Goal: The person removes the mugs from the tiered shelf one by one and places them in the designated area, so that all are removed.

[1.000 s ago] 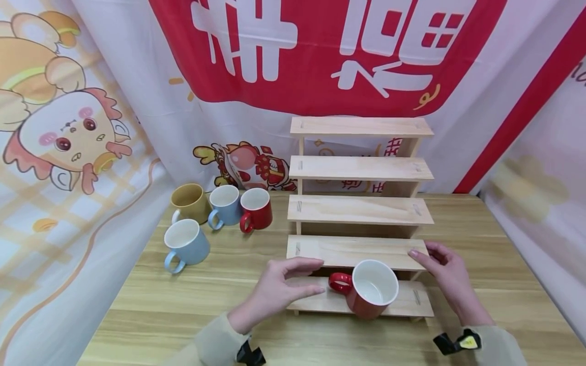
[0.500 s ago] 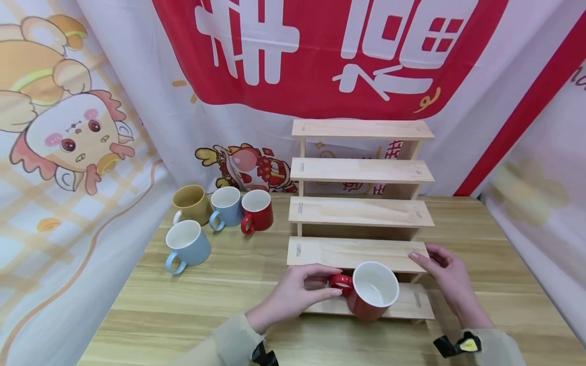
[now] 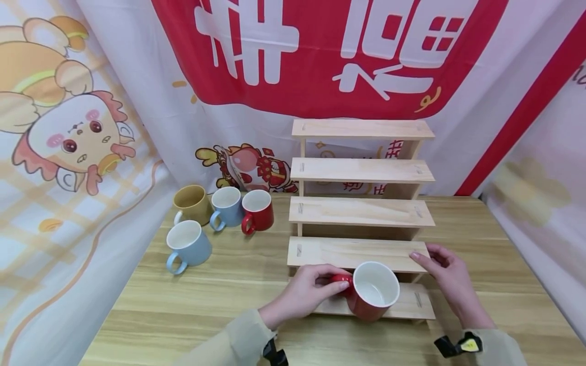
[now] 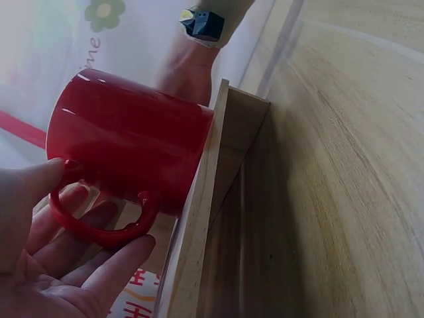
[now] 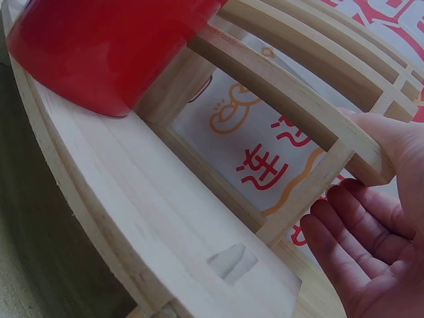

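Note:
A red mug (image 3: pixel 366 305) with a white inside stands upright on the lowest step of a light wooden tiered shelf (image 3: pixel 357 211). Its handle (image 4: pixel 109 235) points left, toward my left hand (image 3: pixel 305 290). The thumb of that hand lies on the handle's upper end, and the fingers curl behind and below it. My right hand (image 3: pixel 446 274) grips the right end of the second step from the bottom, with the thumb on top and the fingers (image 5: pixel 358 228) underneath. In the right wrist view the mug sits near the front edge of its step.
On the left of the wooden table (image 3: pixel 220 290) stand a mustard mug (image 3: pixel 194 211), a light blue mug (image 3: pixel 227 211), a smaller-looking red mug (image 3: pixel 261 216) and another blue mug (image 3: pixel 191 249) in front. Printed cloth (image 3: pixel 247 117) hangs behind and at both sides.
My left hand has moved right from beside the mug and taken hold of its handle. The mug stays on the lowest step, and my right hand keeps its place.

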Action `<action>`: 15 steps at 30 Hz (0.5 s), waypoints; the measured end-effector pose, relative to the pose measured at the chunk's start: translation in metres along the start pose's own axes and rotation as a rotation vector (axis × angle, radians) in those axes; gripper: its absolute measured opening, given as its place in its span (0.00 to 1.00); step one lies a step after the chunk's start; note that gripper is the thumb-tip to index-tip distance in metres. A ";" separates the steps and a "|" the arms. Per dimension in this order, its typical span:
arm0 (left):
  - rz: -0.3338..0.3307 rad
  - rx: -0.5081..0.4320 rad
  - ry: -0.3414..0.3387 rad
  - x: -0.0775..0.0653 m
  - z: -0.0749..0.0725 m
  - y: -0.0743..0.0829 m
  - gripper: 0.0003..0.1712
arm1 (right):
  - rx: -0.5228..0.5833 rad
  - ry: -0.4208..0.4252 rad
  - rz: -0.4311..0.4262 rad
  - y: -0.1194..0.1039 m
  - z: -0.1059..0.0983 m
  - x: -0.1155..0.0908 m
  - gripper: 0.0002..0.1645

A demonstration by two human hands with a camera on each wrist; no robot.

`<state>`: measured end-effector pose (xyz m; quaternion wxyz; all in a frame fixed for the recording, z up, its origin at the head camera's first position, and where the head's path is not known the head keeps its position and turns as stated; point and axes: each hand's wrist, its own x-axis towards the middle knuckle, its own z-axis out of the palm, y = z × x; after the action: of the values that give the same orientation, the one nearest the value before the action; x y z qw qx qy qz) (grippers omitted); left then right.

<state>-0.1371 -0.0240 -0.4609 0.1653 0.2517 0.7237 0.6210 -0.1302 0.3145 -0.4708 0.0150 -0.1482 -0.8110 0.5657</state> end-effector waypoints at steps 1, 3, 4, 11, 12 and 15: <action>-0.002 0.003 0.007 0.000 0.000 0.001 0.11 | 0.002 -0.001 -0.002 0.000 0.000 0.000 0.37; -0.010 -0.002 0.020 0.000 0.001 0.002 0.10 | 0.005 -0.002 -0.008 -0.001 0.001 0.000 0.37; -0.014 -0.008 0.026 0.000 0.002 0.003 0.10 | 0.005 -0.002 -0.010 -0.001 0.001 -0.001 0.37; -0.010 -0.022 0.031 -0.002 0.003 0.006 0.08 | -0.002 0.000 -0.004 -0.002 0.000 -0.002 0.40; -0.003 -0.022 0.029 -0.003 0.003 0.006 0.08 | -0.004 0.000 -0.003 -0.002 0.000 -0.002 0.40; 0.032 -0.019 0.033 -0.005 0.003 0.004 0.08 | -0.001 -0.001 -0.011 -0.001 0.000 -0.001 0.39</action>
<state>-0.1304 -0.0240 -0.4577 0.1456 0.2513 0.7162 0.6346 -0.1291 0.3135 -0.4697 0.0174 -0.1435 -0.8122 0.5652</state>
